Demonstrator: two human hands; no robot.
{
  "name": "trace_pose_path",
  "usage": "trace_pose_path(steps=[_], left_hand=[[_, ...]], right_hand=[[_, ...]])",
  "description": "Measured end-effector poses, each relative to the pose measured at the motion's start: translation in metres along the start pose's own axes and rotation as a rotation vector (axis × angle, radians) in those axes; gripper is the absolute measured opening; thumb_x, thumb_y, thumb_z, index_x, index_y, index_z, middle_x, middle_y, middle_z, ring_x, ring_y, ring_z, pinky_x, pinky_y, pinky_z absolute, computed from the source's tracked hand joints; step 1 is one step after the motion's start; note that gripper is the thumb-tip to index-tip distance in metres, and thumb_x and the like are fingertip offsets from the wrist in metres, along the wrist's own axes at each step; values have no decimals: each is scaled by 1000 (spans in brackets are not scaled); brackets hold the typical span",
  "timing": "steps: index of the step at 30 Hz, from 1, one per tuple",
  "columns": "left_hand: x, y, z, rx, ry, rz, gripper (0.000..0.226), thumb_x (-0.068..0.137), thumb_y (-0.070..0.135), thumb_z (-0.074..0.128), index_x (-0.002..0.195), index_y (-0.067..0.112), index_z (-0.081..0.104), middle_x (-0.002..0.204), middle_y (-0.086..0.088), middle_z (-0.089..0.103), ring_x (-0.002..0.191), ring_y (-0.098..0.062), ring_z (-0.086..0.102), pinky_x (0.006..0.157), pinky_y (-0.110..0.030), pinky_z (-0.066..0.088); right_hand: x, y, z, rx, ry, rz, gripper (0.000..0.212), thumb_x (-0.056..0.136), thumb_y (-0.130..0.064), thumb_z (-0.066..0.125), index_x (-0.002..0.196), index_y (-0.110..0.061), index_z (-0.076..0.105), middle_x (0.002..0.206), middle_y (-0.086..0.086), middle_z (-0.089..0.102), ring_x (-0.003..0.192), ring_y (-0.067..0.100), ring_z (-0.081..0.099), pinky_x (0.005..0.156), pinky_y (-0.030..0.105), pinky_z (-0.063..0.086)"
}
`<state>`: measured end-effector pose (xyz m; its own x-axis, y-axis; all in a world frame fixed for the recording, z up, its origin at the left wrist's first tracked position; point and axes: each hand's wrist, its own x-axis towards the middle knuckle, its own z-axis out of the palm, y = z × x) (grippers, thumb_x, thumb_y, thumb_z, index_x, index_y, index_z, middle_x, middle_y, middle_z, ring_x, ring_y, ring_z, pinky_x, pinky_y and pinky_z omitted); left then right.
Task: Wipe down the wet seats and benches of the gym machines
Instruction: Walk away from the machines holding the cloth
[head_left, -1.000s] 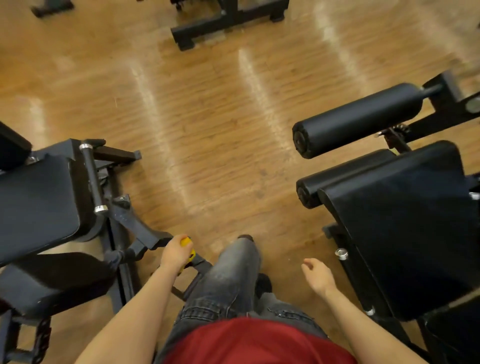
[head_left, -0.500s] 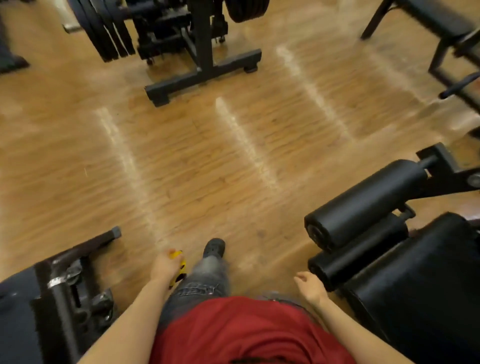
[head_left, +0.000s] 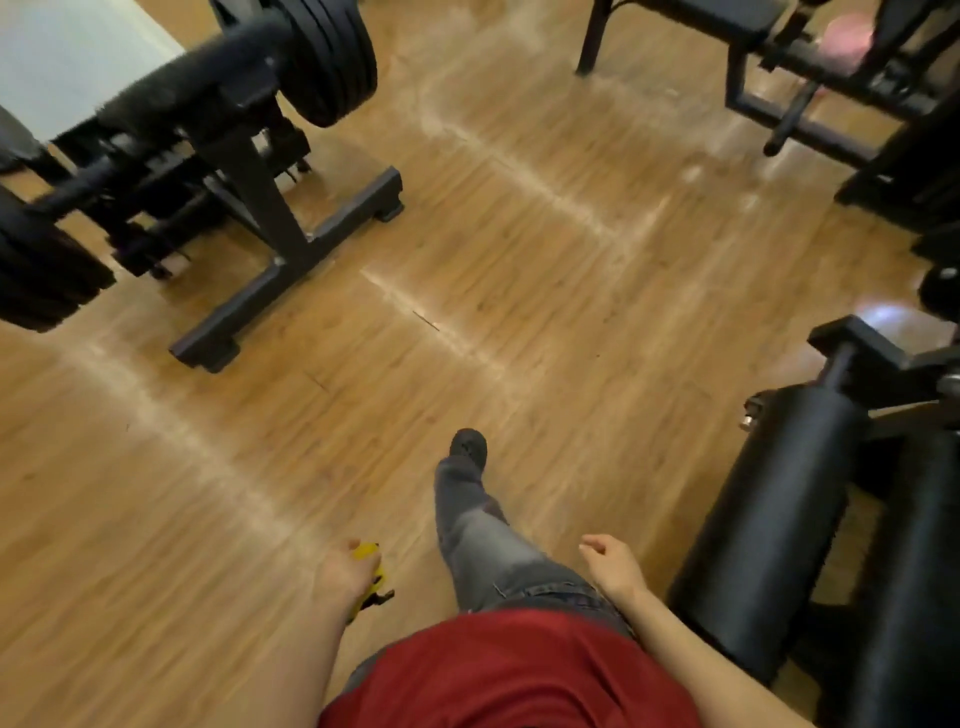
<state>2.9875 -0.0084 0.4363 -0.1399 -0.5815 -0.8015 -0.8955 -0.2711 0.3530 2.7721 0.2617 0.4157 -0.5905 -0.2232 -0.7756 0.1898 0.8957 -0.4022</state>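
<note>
Left hand (head_left: 345, 574) grips a yellow object (head_left: 370, 552); right hand (head_left: 613, 564) hangs loosely curled.

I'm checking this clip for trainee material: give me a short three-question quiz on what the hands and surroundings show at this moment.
1. True or false: the right hand grips a cloth.
2. Which hand holds the yellow object? A) left hand B) right hand C) neither
3. Fill in: the black roller pads stand on the person's ____ side.

Key: 1. False, it hangs with nothing in it. 2. A. 3. Right.
</note>
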Motion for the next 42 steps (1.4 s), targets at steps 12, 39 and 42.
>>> trace_pose_path(steps=[12, 39, 42], left_hand=[[169, 300, -98, 105, 41, 109, 19, 91, 21, 58, 101, 6, 64, 69, -9, 61, 53, -19, 57, 44, -23, 37], [486, 1004, -94, 510, -143, 167, 37, 92, 29, 59, 125, 11, 53, 100, -4, 63, 73, -10, 59, 62, -26, 45], [533, 1073, -85, 507, -107, 171, 42, 89, 33, 59, 126, 13, 55, 98, -6, 67, 81, -19, 65, 72, -34, 54]], right_hand=[[163, -226, -84, -48, -52, 49, 35, 96, -19, 52, 127, -4, 60, 130, 12, 61, 121, 21, 55, 95, 21, 39], [602, -682, -456, 283, 182, 199, 34, 95, -12, 51, 126, 0, 60, 130, 15, 60, 124, 27, 52, 99, 28, 38], [680, -727, -513, 332, 147, 201, 28, 95, -8, 52, 117, 5, 64, 120, 20, 64, 116, 31, 57, 92, 32, 41]])
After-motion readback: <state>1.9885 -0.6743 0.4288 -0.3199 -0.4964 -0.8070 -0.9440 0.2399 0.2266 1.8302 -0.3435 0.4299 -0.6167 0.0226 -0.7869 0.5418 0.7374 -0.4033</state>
